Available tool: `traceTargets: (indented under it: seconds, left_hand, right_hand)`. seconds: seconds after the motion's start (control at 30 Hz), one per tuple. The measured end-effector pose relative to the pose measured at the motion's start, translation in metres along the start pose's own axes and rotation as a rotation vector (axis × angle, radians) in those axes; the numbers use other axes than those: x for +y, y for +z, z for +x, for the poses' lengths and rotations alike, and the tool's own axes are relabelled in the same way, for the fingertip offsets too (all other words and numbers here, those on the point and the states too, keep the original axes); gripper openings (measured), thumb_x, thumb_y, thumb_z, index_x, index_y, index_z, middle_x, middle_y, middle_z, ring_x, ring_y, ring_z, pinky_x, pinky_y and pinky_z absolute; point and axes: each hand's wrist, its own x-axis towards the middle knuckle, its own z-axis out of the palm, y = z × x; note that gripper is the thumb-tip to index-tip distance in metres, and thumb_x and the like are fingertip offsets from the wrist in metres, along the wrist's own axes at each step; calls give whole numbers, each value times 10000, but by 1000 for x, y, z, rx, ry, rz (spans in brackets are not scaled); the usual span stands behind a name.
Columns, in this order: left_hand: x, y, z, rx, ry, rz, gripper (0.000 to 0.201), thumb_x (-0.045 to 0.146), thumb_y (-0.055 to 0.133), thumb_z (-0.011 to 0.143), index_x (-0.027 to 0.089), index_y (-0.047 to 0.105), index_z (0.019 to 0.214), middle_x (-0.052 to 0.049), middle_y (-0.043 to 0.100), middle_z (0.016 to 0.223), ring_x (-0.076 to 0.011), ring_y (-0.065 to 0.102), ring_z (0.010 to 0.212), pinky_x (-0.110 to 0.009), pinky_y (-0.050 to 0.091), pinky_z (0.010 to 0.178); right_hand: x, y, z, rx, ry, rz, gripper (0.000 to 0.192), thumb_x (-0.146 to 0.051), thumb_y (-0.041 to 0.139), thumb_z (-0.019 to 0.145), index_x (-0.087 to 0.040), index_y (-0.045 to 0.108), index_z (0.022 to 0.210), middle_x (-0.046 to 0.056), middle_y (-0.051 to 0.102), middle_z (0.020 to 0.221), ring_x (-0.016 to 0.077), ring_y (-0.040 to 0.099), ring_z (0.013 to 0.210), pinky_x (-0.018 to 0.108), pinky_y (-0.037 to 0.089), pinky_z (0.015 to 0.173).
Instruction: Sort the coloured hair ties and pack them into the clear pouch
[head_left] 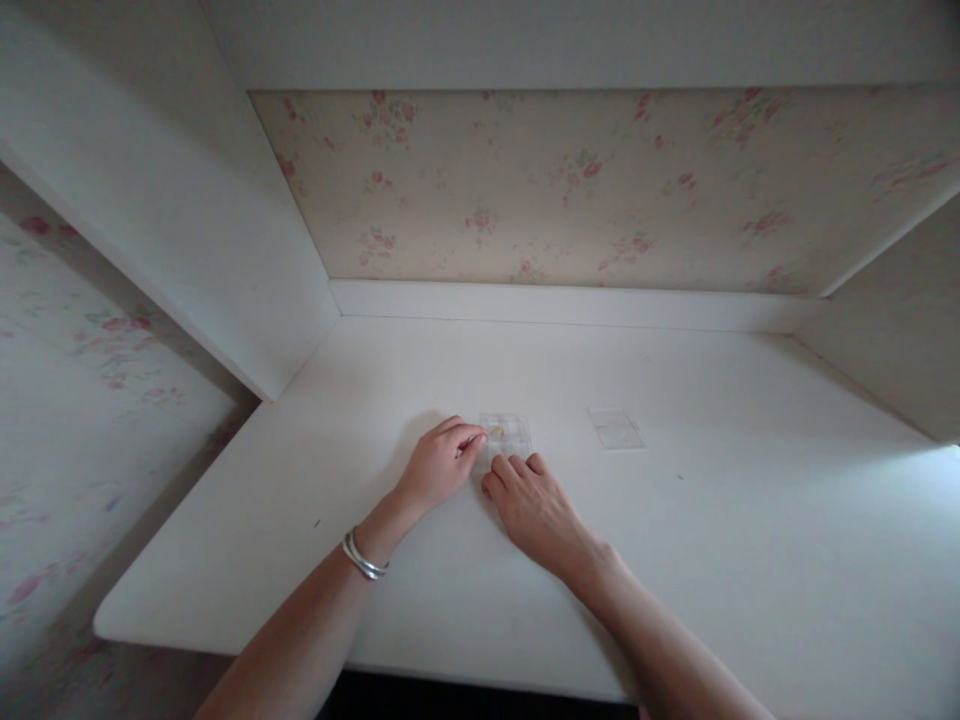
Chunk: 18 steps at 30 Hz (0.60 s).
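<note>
A small clear plastic case [516, 430] lies flat on the white desk [420, 600], faint lines dividing it into compartments. A tiny curved gold-coloured piece [498, 432] shows in its left part; its kind is too small to tell. My left hand [442, 465], with silver bangles at the wrist, has thumb and forefinger pinched together at the case's left edge, beside the gold piece. What the pinch holds, if anything, cannot be made out. My right hand [536, 505] rests with curled fingers against the case's near edge; its thumb is tucked close to them.
A separate thin clear plastic piece, like a lid [617, 429], lies to the right of the case. Small dark specks dot the desk. White panels [247, 220] stand at the left and right, a low ledge [562, 305] runs along the back, and floral wallpaper [525, 190] covers the wall.
</note>
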Motion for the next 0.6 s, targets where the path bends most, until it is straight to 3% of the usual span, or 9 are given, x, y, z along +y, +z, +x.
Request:
traceTargets:
  seconds: [0.4,0.6]
  left_hand:
    - [-2,-3,-1,-11,-17,-23,223,263,460,909,196,671,933,-28,617,827,-118,560,719,-220,441,656]
    - [0,-12,-7,-179,71,-55,213,159,497,858,208,678,959,-26,612,847,-117,547,709,-224,456,667]
  right_hand:
    - [12,-1,-2,26,78,176,184,-182,384,949,-176,564,910,57,547,882,176,488,783,321,294,722]
    - [18,-3,-1,39,134,307,178,-157,373,947,-170,551,946,57,558,929,163,517,832,297,328,753]
